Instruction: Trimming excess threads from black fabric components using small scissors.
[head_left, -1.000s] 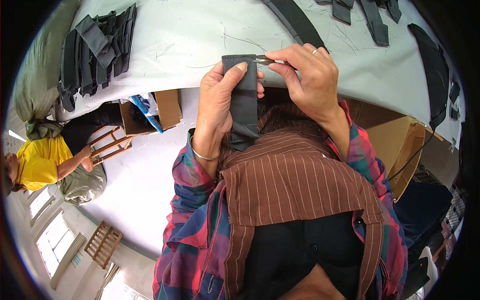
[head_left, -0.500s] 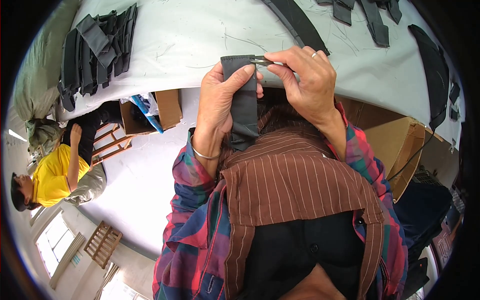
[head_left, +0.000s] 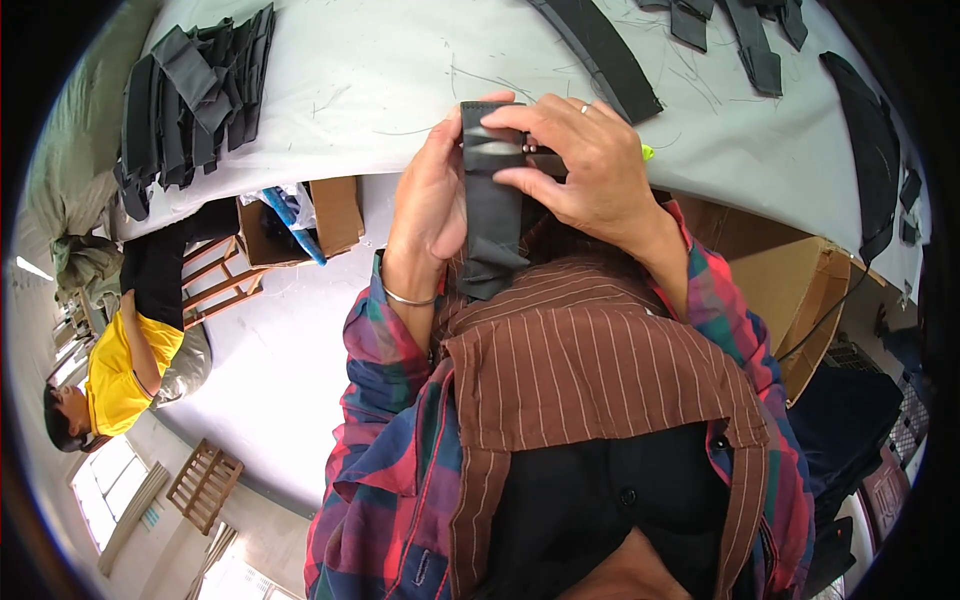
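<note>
A dark grey fabric strip point(head_left: 492, 215) hangs upright at the near table edge, its stitched end on top. My left hand point(head_left: 427, 205) is closed around its left side, the fingers behind the cloth. From the right, my right hand point(head_left: 595, 175) lays its thumb and forefinger on the front of the strip. Thread snips point(head_left: 545, 158) sit tucked in that hand, mostly hidden; a dark part shows between the fingers. A bright yellow-green bit point(head_left: 647, 152) pokes out past the knuckles.
On the white-covered table point(head_left: 340, 60) lie a pile of dark strips point(head_left: 195, 100), a curved dark piece point(head_left: 600, 60) and loose threads. A black curved item point(head_left: 862, 150) with a cord is at right. Cardboard boxes point(head_left: 780, 270) stand below. A person in yellow point(head_left: 125, 370) sits at left.
My right hand has turned and drawn the snips back from the strip's edge into the palm; its fingers now press on the cloth. The strip has shifted slightly right.
</note>
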